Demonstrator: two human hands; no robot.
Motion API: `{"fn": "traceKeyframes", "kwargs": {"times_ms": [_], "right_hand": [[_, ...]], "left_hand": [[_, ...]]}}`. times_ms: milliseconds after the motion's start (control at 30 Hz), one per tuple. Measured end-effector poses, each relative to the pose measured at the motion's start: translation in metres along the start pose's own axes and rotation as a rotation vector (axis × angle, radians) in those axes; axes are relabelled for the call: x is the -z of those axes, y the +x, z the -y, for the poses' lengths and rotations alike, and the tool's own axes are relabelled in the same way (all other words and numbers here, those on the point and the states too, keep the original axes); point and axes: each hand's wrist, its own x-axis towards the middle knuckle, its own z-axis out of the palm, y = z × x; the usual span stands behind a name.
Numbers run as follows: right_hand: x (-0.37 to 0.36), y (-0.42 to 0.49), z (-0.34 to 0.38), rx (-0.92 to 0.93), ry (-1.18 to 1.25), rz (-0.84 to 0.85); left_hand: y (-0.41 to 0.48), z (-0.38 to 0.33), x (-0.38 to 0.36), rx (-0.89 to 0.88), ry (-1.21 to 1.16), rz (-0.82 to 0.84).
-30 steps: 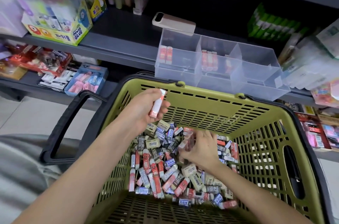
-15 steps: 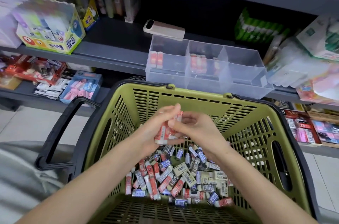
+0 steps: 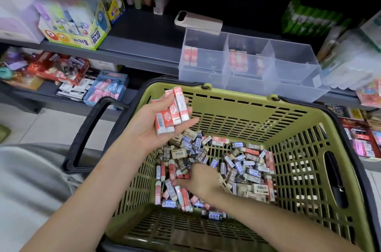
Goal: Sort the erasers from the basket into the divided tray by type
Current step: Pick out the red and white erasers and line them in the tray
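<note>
The green basket (image 3: 257, 111) stands in front of me with a heap of mixed erasers (image 3: 247, 169) on its floor: red-and-white, blue-labelled, dark and beige ones. My left hand (image 3: 148, 128) is raised palm up over the basket's far left corner. Several long red-and-white erasers (image 3: 173, 111) lie across its palm and straight fingers. My right hand (image 3: 200, 181) is down in the heap, its fingers curled round a red eraser. The clear divided tray (image 3: 292, 78) sits on the shelf behind. Two red erasers (image 3: 190, 56) are in its left compartment and more red ones (image 3: 238, 59) in the middle.
The basket's black handle (image 3: 86, 132) hangs down on its left side. A beige flat device (image 3: 199, 21) lies on the shelf behind the tray. A glue display box (image 3: 76, 24) stands at the left, packets (image 3: 350, 59) crowd the tray's right, and stationery fills the lower shelf (image 3: 68, 78).
My hands have come apart. The left hand has risen and turned palm up with the red erasers on it. The right hand has dropped back into the heap.
</note>
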Motion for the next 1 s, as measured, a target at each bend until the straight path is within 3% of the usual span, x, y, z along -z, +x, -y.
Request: {"fn": "traceKeyframes", "kwargs": {"times_ms": [133, 267, 333, 467, 600, 700, 800, 1000], "right_hand": [[-0.012, 0.006, 0.015, -0.019, -0.031, -0.053], [0.002, 0.009, 0.0, 0.023, 0.07, 0.055], [0.022, 0.005, -0.009, 0.043, 0.24, 0.124], [0.082, -0.014, -0.015, 0.013, 0.831, 0.17], [0.15, -0.032, -0.013, 0.051, 1.119, 0.024], [0.179, -0.04, -0.003, 0.135, 0.981, -0.254], [0.194, -0.043, 0.008, 0.153, 0.818, -0.454], [0.207, -0.038, 0.01, 0.207, 0.722, -0.472]], "left_hand": [[0.002, -0.001, 0.001, -0.012, -0.021, 0.025], [0.005, -0.001, 0.005, -0.02, 0.007, -0.011], [0.006, -0.001, 0.005, -0.016, 0.019, -0.037], [0.007, 0.001, 0.006, -0.104, 0.386, -0.061], [0.004, 0.007, 0.0, -0.017, 0.54, -0.002], [0.002, 0.014, -0.014, 0.094, 0.523, 0.12], [0.005, 0.018, -0.03, 0.08, 0.488, 0.161], [0.015, 0.018, -0.047, 0.025, 0.397, 0.129]]}}
